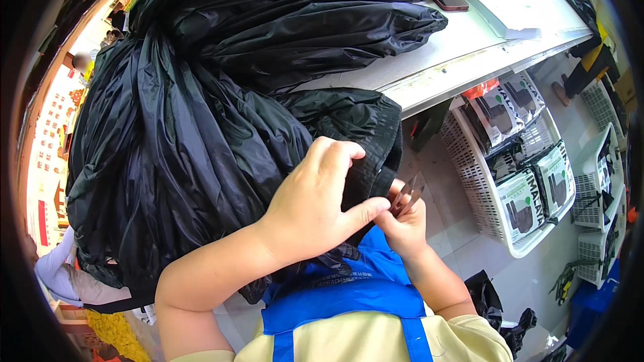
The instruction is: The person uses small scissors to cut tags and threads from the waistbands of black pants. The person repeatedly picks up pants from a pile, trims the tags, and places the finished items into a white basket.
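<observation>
Pinched in the left hand (315, 208): the black garment's elastic hem (365, 181); the right hand (402, 224) grips small metal snips (409, 194). Right of the hem, a white basket (476, 181) holds black-and-white flat packages (520, 204).

Bare forearms, pale yellow short-sleeved shirt, blue apron, prob. w/ straps

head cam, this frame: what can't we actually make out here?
- Right hand, head view: mostly hidden behind the left hand; its grip on the small metal tool is unclear, as is the tool's kind.
- Black garment: bunched folds hide its shape, and the cuff is partly covered by the left hand.
- Baskets: warped and cut at the fisheye rim.
</observation>
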`<state>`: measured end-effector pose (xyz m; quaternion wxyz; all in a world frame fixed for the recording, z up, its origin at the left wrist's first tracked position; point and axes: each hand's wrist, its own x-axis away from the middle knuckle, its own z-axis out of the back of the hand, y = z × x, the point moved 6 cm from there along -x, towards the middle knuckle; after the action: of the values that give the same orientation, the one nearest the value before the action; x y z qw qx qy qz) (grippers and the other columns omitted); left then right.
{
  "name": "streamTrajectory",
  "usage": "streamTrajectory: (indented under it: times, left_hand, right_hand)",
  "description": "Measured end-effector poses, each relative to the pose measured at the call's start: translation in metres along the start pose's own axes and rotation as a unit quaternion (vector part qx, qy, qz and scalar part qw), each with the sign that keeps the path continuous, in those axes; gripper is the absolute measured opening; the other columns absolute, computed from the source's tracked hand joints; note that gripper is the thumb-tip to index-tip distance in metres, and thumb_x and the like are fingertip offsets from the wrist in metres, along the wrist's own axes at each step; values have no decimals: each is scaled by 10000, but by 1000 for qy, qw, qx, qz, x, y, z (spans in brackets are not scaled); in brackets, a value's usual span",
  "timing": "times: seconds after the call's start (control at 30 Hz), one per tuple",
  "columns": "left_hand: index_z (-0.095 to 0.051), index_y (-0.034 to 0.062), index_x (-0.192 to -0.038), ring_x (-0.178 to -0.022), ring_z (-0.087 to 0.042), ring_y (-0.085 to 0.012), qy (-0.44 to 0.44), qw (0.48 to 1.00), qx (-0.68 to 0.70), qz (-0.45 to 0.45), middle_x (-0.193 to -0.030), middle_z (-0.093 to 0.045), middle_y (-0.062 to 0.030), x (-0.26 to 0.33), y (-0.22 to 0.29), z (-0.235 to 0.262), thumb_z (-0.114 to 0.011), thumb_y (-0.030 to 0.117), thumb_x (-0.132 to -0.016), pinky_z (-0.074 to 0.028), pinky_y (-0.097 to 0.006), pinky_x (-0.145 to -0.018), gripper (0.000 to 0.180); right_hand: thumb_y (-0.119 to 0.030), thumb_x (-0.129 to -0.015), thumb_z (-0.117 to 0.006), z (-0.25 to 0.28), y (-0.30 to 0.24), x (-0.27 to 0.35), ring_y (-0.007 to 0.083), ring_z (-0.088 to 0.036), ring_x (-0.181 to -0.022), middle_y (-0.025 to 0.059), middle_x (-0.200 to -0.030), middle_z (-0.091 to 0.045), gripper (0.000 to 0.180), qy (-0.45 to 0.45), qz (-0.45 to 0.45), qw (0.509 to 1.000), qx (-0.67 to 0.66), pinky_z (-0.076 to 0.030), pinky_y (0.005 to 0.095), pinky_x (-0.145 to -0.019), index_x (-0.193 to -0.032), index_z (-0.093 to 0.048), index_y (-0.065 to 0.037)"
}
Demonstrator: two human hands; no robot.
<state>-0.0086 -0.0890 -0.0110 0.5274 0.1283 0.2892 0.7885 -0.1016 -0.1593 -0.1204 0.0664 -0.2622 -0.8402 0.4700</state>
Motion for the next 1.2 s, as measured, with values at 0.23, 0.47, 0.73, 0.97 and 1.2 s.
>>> streamTrajectory:
  times: [0.23,0.47,0.73,0.97,1.2]
  left_hand:
    - [-508,17,-1022,-926,-536,-322,30,992,-109,-57,-951,-540,-149,-10,7,8,-683,114,-676,-442,-391,-825,400]
    - [-517,18,-926,-770,-554,-303,124,981,-81,-122,-889,-526,-143,8,-1,22,-628,-97,-601,-472,-356,-689,362]
    - [-566,38,-814,-721,-515,-242,220,934,-116,-257,-859,-495,-104,23,6,30,-678,-128,-550,-437,-301,-602,332]
    - [-537,49,-801,-690,-537,-248,261,921,-72,-279,-840,-496,-87,34,-6,38,-690,-128,-528,-464,-324,-587,360]
    - [-500,34,-770,-635,-522,-247,282,914,-26,-291,-800,-490,-99,35,-16,36,-688,-103,-489,-532,-362,-626,365]
  right_hand:
    - [15,-811,-643,3,14,8,3,-383,-604,-82,-719,-468,155,-51,-1,995,86,-305,185,-530,-949,-584,-27]
    - [14,-812,-634,35,3,6,55,-484,-712,22,-868,-557,176,-11,13,998,53,-356,193,-585,-984,-600,3]
    - [39,-720,-652,-31,-99,-53,209,-617,-692,158,-1058,-612,300,-128,279,861,405,-490,261,-628,-1016,-644,-7]
    - [7,-682,-699,-46,-72,-62,206,-639,-700,81,-800,-655,324,-190,100,916,338,-499,277,-616,-997,-663,-60]
    - [10,-673,-732,-62,-77,-66,172,-580,-660,69,-796,-630,248,-212,163,914,305,-472,284,-588,-908,-684,-53]
